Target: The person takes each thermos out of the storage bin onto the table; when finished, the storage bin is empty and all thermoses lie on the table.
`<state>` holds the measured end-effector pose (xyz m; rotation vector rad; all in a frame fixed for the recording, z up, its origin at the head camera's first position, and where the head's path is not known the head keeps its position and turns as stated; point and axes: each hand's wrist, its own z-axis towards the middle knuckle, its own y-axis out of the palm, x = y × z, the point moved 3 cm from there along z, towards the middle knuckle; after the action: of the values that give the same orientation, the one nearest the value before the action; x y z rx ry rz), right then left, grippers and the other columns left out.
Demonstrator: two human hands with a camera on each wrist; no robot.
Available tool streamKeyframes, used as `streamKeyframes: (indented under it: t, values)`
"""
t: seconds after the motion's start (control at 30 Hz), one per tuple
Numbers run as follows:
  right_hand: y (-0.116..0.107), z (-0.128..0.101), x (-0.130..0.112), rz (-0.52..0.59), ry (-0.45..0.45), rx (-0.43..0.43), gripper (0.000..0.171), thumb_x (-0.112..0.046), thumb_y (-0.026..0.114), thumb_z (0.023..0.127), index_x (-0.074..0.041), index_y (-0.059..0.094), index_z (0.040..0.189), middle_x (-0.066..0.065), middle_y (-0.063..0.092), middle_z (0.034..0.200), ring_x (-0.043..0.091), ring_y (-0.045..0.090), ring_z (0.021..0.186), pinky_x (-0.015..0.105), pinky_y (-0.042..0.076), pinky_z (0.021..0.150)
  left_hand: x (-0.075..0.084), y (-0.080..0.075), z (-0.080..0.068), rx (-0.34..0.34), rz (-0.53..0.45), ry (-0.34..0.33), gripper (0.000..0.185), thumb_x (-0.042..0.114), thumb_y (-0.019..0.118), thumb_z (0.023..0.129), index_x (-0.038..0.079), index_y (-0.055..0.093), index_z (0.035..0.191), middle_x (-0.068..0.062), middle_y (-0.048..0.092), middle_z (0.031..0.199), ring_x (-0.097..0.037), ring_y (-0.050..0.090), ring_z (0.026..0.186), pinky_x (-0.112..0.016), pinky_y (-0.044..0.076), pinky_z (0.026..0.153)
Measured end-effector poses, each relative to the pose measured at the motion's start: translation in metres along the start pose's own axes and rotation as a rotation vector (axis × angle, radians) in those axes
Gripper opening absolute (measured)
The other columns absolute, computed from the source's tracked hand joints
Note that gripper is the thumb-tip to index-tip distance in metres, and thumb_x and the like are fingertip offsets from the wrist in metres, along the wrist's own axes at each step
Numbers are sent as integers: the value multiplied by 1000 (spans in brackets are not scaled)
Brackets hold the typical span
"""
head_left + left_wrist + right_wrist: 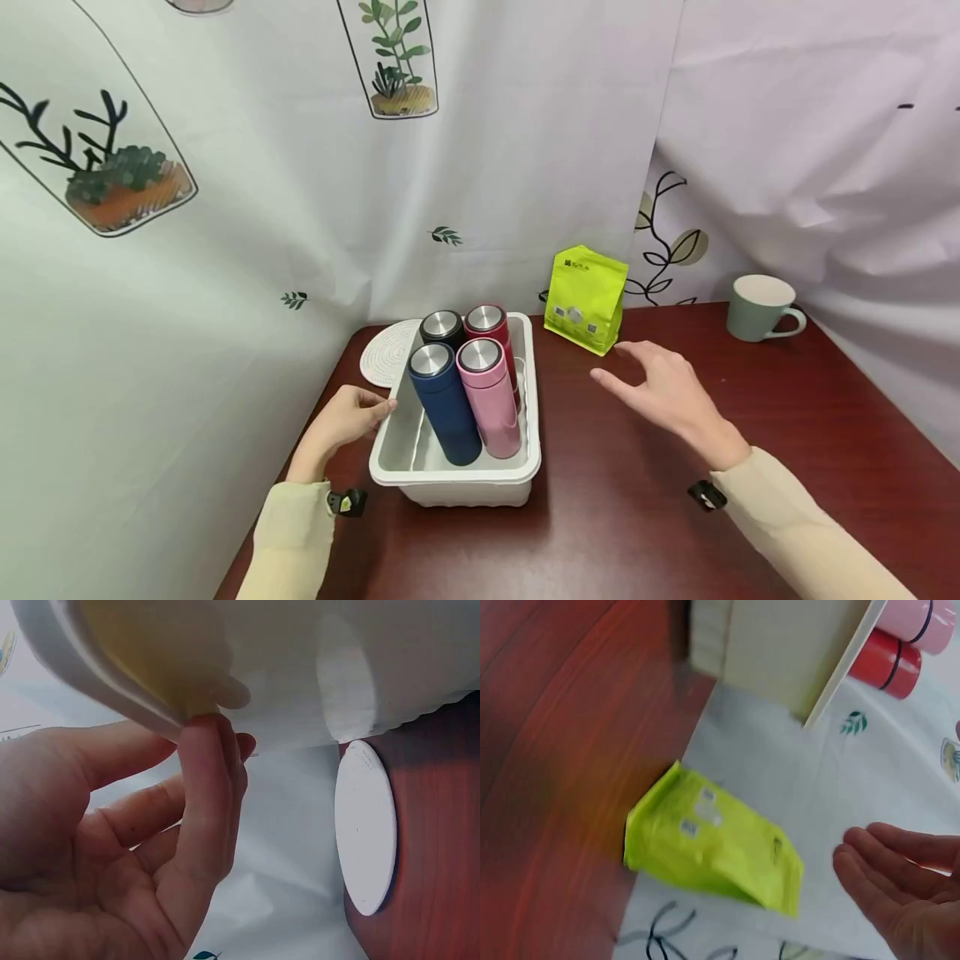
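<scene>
Fingers (214, 795) of the left hand (341, 421) touch the rim on the left side of the white tray (457, 487), with the thumb lying under the rim, as the left wrist view shows; this hand is relaxed and does not clamp the tray. Right hand (671, 392) hovers over the dark red table (750, 400), fingers straight and spread, holding nothing. At about 11 o'clock from this hand, near its fingertips but not touching, stands the lime-green pouch (587, 297) against the curtain (225, 250).

The tray sits on the table between the two hands, and four flasks with metal lids stand in it, leaning a little: navy flask (444, 404) and pink flask (489, 398) in front, black flask (442, 327) and red flask (491, 329) behind. At 10 o'clock from the tray a round white coaster (384, 354) lies flat, partly behind the tray. At 1 o'clock from the right hand, well apart, is a grey-green mug (759, 307)
</scene>
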<state>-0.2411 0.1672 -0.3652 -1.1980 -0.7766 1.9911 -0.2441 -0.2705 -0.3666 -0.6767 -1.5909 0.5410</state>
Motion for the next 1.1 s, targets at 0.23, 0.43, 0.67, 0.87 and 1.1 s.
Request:
streamKeyframes:
  t: [0.23, 0.43, 0.67, 0.87, 1.1]
  values:
    - [25, 14, -25, 87, -23, -53, 72, -65, 66, 82, -5, 66, 122, 12, 68, 119, 30, 62, 112, 50, 50, 96, 4, 3, 4, -10, -46, -21, 31, 16, 65, 94, -13, 68, 104, -16, 71, 87, -18, 68, 71, -39, 62, 67]
    - [41, 21, -53, 132, -95, -50, 67, -58, 73, 79, -6, 67, 120, 7, 70, 116, 25, 64, 110, 45, 52, 96, 14, 3, 5, 4, 8, -41, 27, 15, 67, 93, -10, 70, 101, -12, 70, 79, -18, 68, 64, -39, 61, 64]
    - [64, 32, -81, 247, -183, -72, 61, -47, 81, 76, -7, 68, 120, 7, 71, 109, 23, 65, 96, 41, 56, 84, 19, -2, 1, 2, 85, -62, 25, 15, 68, 92, -9, 72, 102, -16, 72, 82, -20, 70, 62, -35, 60, 61]
    - [85, 34, -96, 297, -205, -94, 59, -47, 83, 74, -9, 68, 116, 2, 71, 103, 22, 65, 91, 37, 56, 78, 14, -3, -1, -12, 58, -77, 27, 15, 67, 93, -10, 70, 103, -16, 72, 83, -20, 70, 64, -36, 60, 63]
    - [96, 33, -103, 272, -148, -69, 65, -47, 87, 68, -14, 62, 118, 0, 68, 105, 18, 64, 92, 35, 55, 78, 9, -3, 3, -45, -59, -75, 28, 13, 68, 92, -13, 68, 105, -15, 69, 85, -18, 67, 71, -41, 61, 70]
